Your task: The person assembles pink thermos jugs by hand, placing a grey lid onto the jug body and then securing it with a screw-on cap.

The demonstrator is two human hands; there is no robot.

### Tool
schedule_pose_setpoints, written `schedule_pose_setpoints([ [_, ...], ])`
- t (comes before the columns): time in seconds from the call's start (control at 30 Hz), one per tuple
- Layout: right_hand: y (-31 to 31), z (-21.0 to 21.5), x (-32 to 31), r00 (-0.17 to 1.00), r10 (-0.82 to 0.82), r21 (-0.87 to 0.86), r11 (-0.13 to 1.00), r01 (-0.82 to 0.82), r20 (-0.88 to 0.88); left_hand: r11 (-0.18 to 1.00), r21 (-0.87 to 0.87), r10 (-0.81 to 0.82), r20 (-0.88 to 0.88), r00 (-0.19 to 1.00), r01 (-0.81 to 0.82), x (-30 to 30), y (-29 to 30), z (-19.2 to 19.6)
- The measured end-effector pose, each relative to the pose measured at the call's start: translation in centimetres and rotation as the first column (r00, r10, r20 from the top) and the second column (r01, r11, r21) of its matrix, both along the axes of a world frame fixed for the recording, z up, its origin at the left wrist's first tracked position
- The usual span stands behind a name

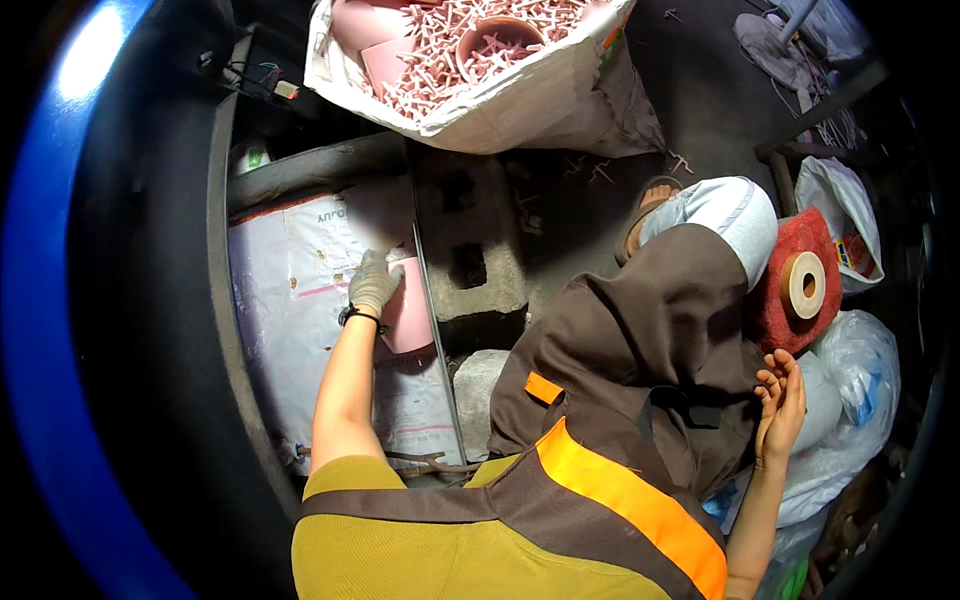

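Note:
My left hand [373, 287], in a pale work glove, is closed at the edge of a pink plastic pot [410, 312]. The pot lies on its side on a white printed sheet [305, 330] inside a metal-framed tray. Parts of the gripping fingers are hidden. My right hand [782, 405] is bare and held beside my knee, its fingers loosely bent and apart, with nothing in it. Nearest to it are a red cloth [765, 310] and a roll of tape [802, 286] resting on that cloth.
Ahead stands a large white sack [560, 100] full of small pink plastic pieces and pink pots. A concrete block [490, 240] sits right of the tray. Several pink scraps [600, 170] lie on the dark floor. Clear plastic bags [860, 375] are at my right.

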State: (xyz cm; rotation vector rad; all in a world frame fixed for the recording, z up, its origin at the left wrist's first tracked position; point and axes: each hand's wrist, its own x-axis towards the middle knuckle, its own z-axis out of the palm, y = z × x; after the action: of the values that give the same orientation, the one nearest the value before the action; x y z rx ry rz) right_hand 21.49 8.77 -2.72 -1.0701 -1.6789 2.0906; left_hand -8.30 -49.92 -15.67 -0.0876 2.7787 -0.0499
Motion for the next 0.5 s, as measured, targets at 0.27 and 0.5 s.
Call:
schedule_pose_setpoints([
  [0.27,-0.4,3.6,-5.5,0.994,-0.002,0.172,0.985,-0.017,0.112,0.984,0.015,-0.172,0.292,0.941,0.175,-5.5,4.1,14.2],
  [0.5,-7.2,4.9,-13.0,0.868,0.432,-0.183,0.858,-0.479,-0.246,0.153,-0.108,-0.777,-0.627,0.052,0.982,2.8,24.7,30.4],
])
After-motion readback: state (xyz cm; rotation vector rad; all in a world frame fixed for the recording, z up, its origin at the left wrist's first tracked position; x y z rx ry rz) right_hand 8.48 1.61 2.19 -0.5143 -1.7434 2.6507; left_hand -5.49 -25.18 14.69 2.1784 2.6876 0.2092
